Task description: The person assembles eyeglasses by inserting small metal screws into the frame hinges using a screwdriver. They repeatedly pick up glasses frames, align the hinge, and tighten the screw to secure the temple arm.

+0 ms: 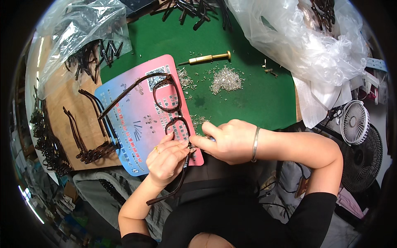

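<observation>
Head view: brown glasses frame (179, 112) sits mid-pic, hinge end low ctr. L hand (166, 160) pinches that end, fingertips tog. R hand (229, 141) curls fingers round a bluish thing (212, 139), mostly hidden, right by the hinge. Step in hand prob. hinge work; next move likely needs steady L pinch, fine R aim.

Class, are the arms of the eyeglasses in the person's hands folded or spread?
Spread: both arms of the eyeglasses reach outward, well apart, without crossing.
</observation>
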The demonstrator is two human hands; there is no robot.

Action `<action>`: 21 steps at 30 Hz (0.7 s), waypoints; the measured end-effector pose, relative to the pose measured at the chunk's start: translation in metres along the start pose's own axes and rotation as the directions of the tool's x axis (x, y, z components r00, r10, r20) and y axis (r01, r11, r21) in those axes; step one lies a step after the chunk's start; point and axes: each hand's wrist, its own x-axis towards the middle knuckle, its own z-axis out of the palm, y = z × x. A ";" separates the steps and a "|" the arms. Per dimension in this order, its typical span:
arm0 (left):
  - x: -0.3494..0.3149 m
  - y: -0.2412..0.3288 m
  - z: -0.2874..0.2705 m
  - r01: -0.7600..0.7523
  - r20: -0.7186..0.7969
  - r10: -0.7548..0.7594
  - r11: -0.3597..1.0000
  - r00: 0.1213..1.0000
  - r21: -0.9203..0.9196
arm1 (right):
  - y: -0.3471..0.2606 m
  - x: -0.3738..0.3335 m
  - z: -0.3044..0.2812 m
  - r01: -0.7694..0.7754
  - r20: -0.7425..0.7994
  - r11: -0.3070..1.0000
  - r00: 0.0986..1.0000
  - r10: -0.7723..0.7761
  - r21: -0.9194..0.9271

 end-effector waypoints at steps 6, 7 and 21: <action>0.005 0.004 0.000 0.078 0.015 -0.077 0.996 0.997 -0.042 | -0.007 -0.010 0.002 -0.027 -0.081 0.994 0.997 0.018 -0.110; 0.003 0.007 0.001 0.150 -0.022 -0.152 0.986 0.988 -0.074 | -0.009 -0.014 0.000 -0.042 -0.092 0.990 0.995 0.030 -0.133; -0.014 0.082 -0.110 0.858 -0.381 -0.782 0.508 0.493 0.069 | 0.007 -0.020 -0.016 -0.149 -0.183 0.979 0.968 0.173 0.141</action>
